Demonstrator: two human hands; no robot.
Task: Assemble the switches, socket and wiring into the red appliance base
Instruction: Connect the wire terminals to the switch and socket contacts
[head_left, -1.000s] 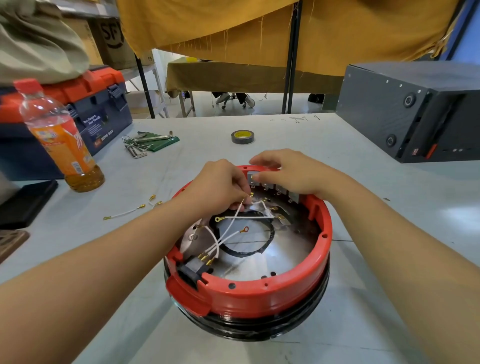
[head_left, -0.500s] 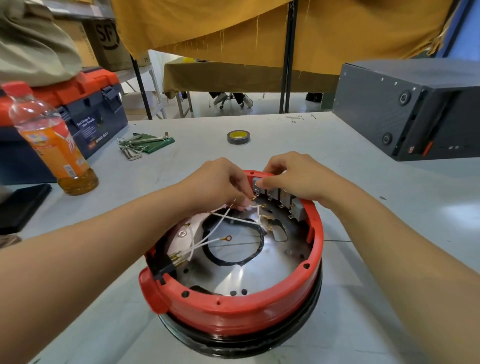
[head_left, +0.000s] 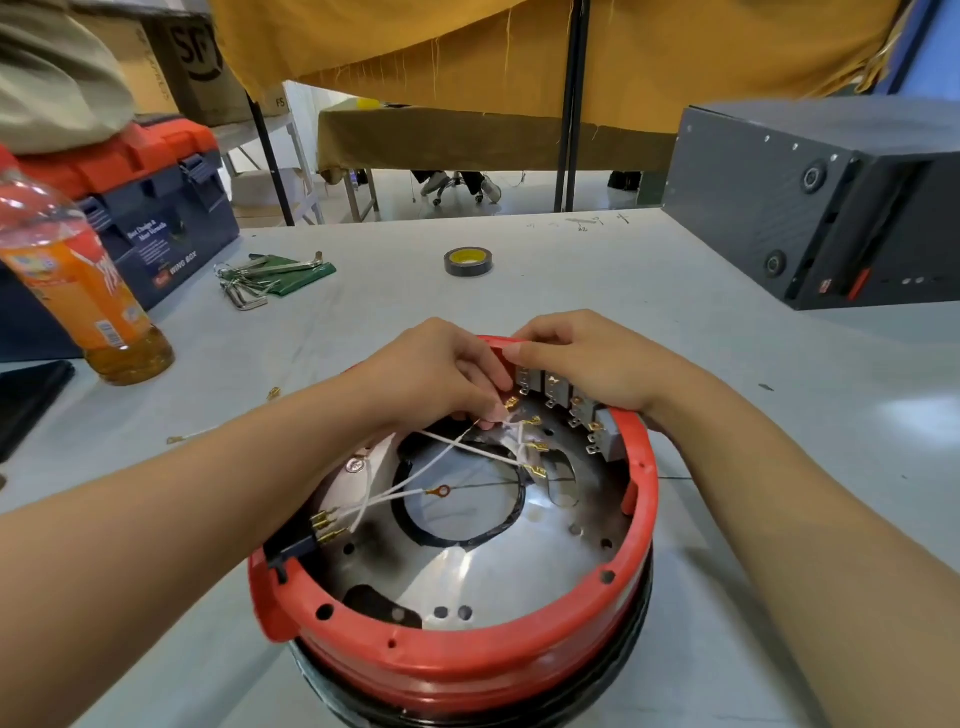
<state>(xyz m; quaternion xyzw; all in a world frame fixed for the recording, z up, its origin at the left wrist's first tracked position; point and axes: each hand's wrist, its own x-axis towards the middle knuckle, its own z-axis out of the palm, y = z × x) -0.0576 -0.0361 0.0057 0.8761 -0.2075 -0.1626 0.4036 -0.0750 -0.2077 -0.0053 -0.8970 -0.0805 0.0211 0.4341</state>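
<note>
Mustard-yellow cloth hangs across the back of the workshop, above a pale grey tabletop (head_left: 675, 291) that carries everything in view. At the near edge, about midway along, stands the red appliance base (head_left: 467, 660), a round red ring on a black rim with a shiny metal plate inside it. A row of grey switches (head_left: 563, 395) lines the inside of the ring's far wall. On the left inside wall sits the black socket (head_left: 296, 545), and white wires (head_left: 415, 473) with brass terminals run from it across the plate toward the switches.

Both hands meet at the far wall of the ring. The left hand (head_left: 431, 374) is curled, its fingertips pinching a brass terminal (head_left: 511, 404) just below the leftmost switch. The right hand (head_left: 587, 358) curls over the rim, thumb and fingers gripping the top of the switch row.

Toward the left edge stands an orange drink bottle (head_left: 78, 291), in front of a blue and orange toolbox (head_left: 166, 208). Hex keys (head_left: 249, 286) lie on a green pouch near the toolbox, and a roll of tape (head_left: 467, 261) lies further toward the far edge. A dark grey box (head_left: 810, 202) fills the far right corner. Loose wire pieces (head_left: 187, 436) lie left of the base.
</note>
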